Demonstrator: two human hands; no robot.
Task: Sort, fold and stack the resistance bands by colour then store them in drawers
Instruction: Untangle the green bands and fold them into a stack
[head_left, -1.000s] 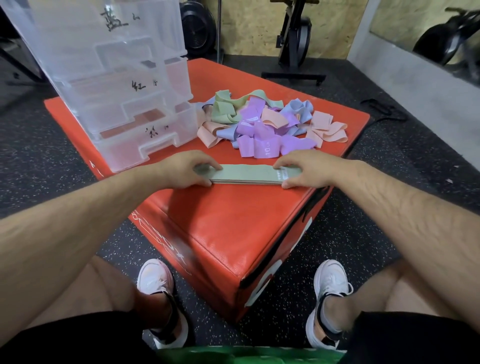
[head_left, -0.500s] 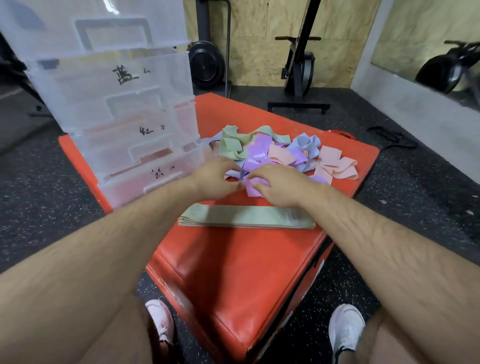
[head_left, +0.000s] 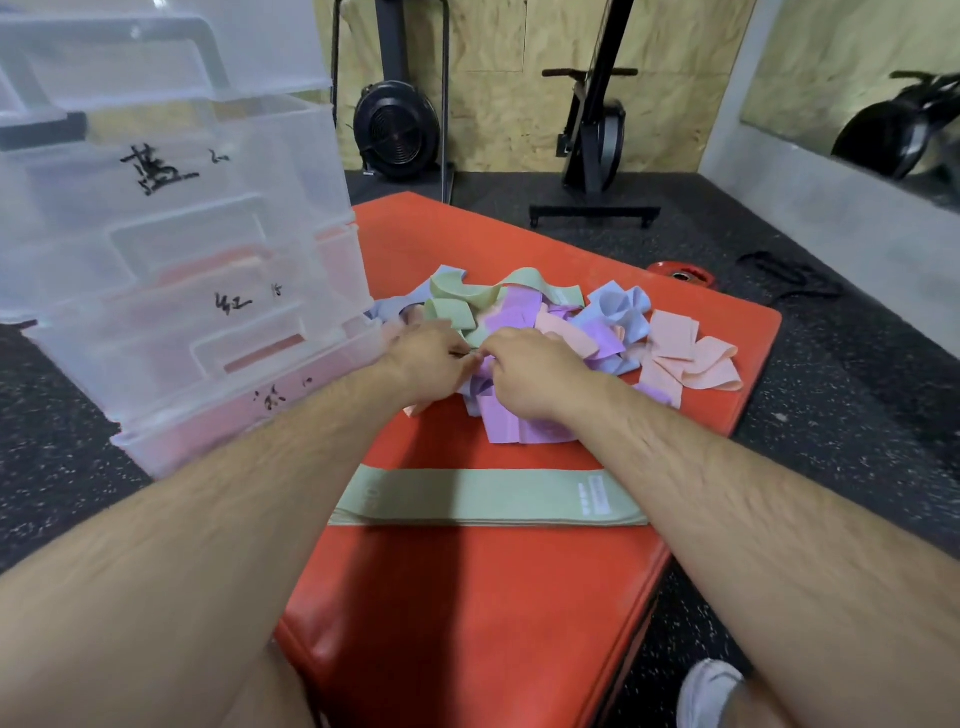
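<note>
A flat stack of folded green bands (head_left: 483, 500) lies across the red box (head_left: 467, 597) near me. Behind it is a loose pile of bands: green (head_left: 457, 306), purple (head_left: 511, 423), blue (head_left: 618, 306) and pink (head_left: 691, 358). My left hand (head_left: 428, 364) and my right hand (head_left: 535, 382) are side by side at the pile's near edge with fingers curled. Between their fingertips they pinch the end of a green band (head_left: 474, 340). The clear plastic drawer unit (head_left: 171, 291) stands at the left with its labelled drawers closed.
A red weight plate (head_left: 683, 274) and a black strap (head_left: 795, 275) lie on the dark rubber floor beyond the box. Exercise machines (head_left: 597, 140) stand against the wooden back wall. My white shoe (head_left: 709, 691) shows at the bottom right.
My hands left the folded green stack and reached forward into the loose pile. They now meet at a green band, a little farther into the pile than half a second ago.
</note>
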